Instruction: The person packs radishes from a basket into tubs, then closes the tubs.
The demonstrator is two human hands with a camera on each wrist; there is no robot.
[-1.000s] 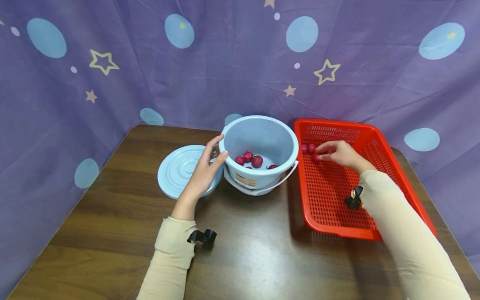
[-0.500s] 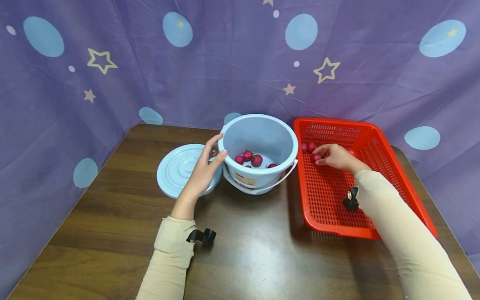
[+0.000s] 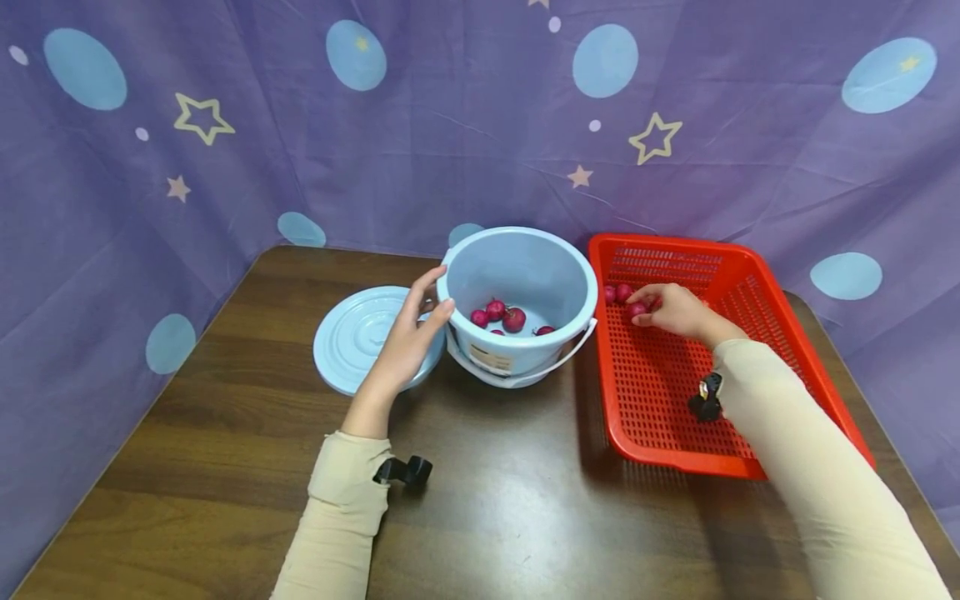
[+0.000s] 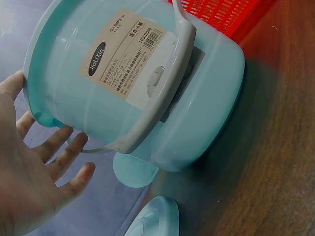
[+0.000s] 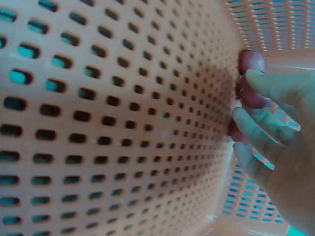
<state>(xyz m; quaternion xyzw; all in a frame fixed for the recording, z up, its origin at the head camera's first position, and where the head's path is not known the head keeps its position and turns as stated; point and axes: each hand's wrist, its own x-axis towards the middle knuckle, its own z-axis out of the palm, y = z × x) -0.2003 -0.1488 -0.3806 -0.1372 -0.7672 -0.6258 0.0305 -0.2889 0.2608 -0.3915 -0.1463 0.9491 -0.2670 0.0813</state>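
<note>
In the head view, my left hand [image 3: 402,346] lies against the left side of a pale blue bucket [image 3: 491,354], thumb and index fingertips right at its rim. The left wrist view shows its other fingers spread loosely beside the bucket's outer wall. Several radishes [image 3: 513,319] lie on the bucket's floor. My right hand [image 3: 678,312] reaches into a red slotted basket [image 3: 645,400] and pinches a radish [image 5: 252,96] between thumb and fingers, low over the bottom. Two more radishes [image 3: 623,292] sit just beyond, in the basket's far left corner.
A round pale blue lid [image 3: 352,342] lies left of the bucket, partly behind my left hand. The bucket's white handle [image 3: 558,362] hangs down in front. Basket and bucket stand close together on the brown wooden table [image 3: 480,500], with a purple curtain [image 3: 465,150] behind.
My right thumb and fingers have settled round a radish, which has shifted slightly right and away from me in the basket. The left hand and bucket have stayed put.
</note>
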